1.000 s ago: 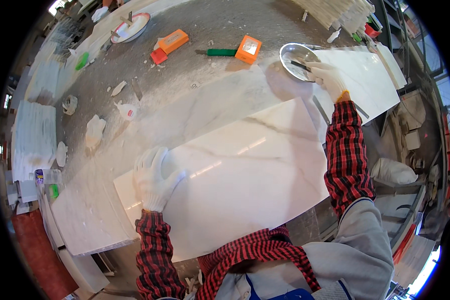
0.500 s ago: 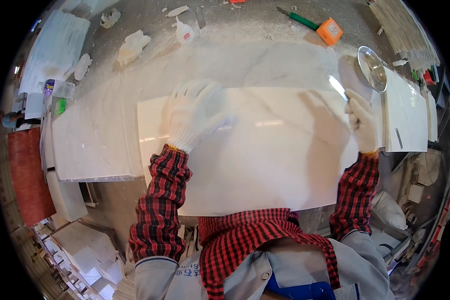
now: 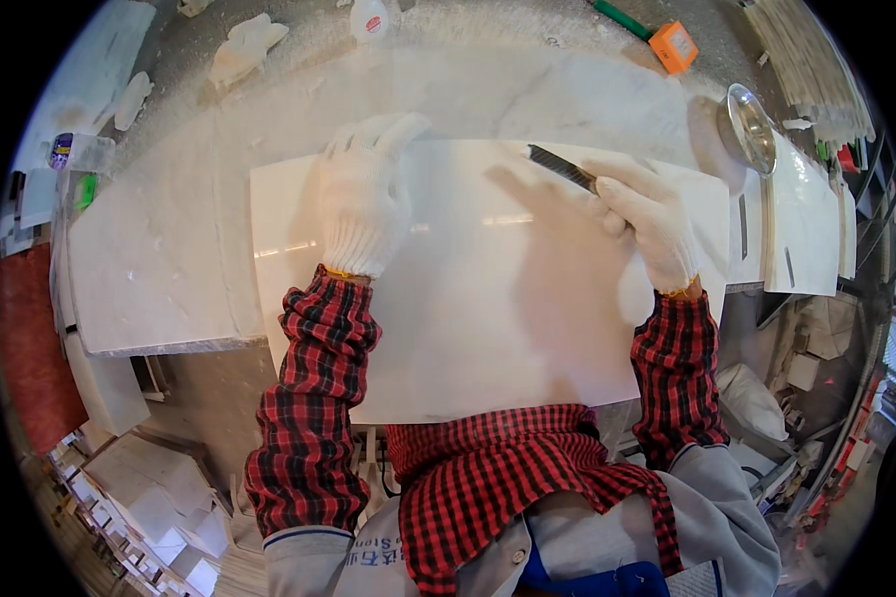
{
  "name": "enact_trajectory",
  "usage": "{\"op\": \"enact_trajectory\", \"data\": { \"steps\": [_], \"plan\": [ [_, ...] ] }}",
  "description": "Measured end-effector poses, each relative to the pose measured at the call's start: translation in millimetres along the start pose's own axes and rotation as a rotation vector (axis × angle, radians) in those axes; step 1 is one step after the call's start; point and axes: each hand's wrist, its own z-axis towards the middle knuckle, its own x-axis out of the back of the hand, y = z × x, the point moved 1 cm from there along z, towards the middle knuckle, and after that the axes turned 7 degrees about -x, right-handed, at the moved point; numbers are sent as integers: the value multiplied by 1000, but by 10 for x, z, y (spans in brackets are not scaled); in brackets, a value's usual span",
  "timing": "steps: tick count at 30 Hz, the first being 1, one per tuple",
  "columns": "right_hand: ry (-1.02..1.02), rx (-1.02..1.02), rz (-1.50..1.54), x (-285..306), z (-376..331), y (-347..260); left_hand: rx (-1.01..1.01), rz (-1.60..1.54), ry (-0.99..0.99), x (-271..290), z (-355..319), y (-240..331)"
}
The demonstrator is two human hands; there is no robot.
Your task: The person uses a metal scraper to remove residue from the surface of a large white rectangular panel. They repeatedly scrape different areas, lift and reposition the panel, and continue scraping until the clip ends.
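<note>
A glossy white stone slab (image 3: 468,328) lies before me, close against my checked apron. My left hand (image 3: 363,194), in a white knit glove, rests by its far left part with fingers stretched toward the far edge and nothing visible in them. Over the far right part of the slab, my gloved right hand (image 3: 647,214) pinches a narrow flat metal blade (image 3: 562,169). The blade points left and looks dark, with a pale tip. Its shadow falls on the slab, and I cannot tell whether the tip touches it.
Beyond the slab lies a larger dusty pale slab (image 3: 169,259). A metal bowl (image 3: 749,129) stands far right, near an orange box (image 3: 674,47). A white bottle (image 3: 368,20) and crumpled cloth (image 3: 247,48) lie at the back. Thin strips (image 3: 744,227) rest on slabs at right.
My right hand has swung left and inward over the slab, turning the blade to point left. My left hand has shifted slightly, its fingers now bending rightward. The whole view has shifted a little.
</note>
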Motion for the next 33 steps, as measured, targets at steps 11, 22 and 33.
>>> {"op": "enact_trajectory", "data": {
  "steps": [11, 22, 33],
  "plan": [
    [-64, -64, -98, -359, 35, -112, 26, -60, 16, -27, 17, 26],
    [6, 33, -104, -330, 51, -34, 7, -27, 42, 14, 50, -4],
    [137, 35, 8, 123, -314, -215, 67, -57, 56, 333, -4, 222]
  ]
}}
